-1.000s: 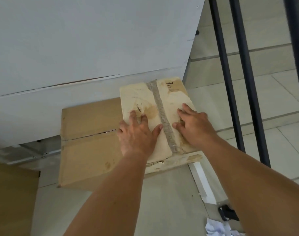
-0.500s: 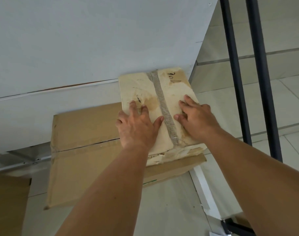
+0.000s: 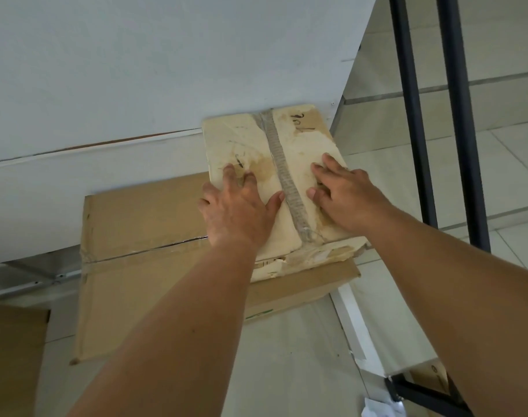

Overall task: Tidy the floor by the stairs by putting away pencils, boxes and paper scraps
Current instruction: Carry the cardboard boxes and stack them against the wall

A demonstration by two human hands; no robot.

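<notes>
L hand & R hand, fingers spread flat, press pale tape-seamed cardboard box (atop brown cardboard box jutting toward 8 o'clock).

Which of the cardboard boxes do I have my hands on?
The pale, stained box with the grey tape strip down its lid, where left hand and right hand lie flat. It sits atop the larger brown box.

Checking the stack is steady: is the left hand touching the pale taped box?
Touching. The head view shows the left hand flat on top of the pale taped box, fingers spread; the right hand rests on it too.
</notes>
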